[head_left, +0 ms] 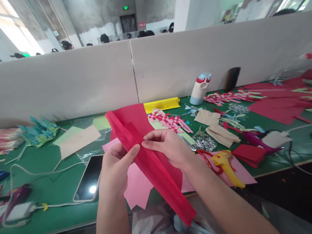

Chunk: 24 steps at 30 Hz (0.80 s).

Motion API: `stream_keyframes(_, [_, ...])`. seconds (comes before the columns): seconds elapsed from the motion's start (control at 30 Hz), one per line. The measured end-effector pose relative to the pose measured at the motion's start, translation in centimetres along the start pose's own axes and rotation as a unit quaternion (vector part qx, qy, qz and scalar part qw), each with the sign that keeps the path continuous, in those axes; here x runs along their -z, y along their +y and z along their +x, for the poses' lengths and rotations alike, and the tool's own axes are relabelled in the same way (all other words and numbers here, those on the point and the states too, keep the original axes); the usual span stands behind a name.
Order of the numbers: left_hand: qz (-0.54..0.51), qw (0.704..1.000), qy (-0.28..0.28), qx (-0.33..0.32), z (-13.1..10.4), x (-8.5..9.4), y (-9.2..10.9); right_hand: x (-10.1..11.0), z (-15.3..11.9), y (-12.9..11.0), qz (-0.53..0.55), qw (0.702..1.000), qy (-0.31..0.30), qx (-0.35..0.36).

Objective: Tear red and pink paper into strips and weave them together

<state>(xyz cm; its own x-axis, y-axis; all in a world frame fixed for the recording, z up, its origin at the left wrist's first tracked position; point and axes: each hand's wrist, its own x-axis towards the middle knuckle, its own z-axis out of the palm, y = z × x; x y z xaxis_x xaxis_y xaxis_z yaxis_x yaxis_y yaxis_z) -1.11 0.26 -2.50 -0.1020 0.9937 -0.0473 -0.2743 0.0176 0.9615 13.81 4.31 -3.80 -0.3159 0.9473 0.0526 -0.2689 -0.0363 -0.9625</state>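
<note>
A long folded strip of red paper slants across the middle, held up over the table's front edge. My left hand pinches its left edge, thumb on top and the other fingers underneath. From the other side my right hand pinches the strip, its thumb close to the left thumb tip. Behind the strip shows a wide red sheet. Pink paper with a notched edge lies below the hands. The underside of the strip is hidden.
A phone lies left of the hands. Red-handled scissors and a yellow glue gun rest at right. A bottle stands near the white partition. White cables cross the green table.
</note>
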Motion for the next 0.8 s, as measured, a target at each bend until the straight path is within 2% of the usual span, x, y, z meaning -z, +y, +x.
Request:
stream_keyframes(0.23, [0.000, 1.000, 0.013, 0.000, -0.06, 0.20, -0.05, -0.40, -0.12, -0.03, -0.004, 1.000, 0.007, 0.011])
stream_keyframes(0.6, [-0.040, 0.999, 0.004, 0.002, 0.05, 0.01, 0.02, -0.90, -0.20, 0.00, 0.097, 0.995, -0.002, -0.011])
stream_keyframes(0.8, [-0.005, 1.000, -0.006, 0.010, 0.07, 0.22, 0.13, -0.83, 0.00, 0.14, 0.083, 0.997, 0.010, -0.003])
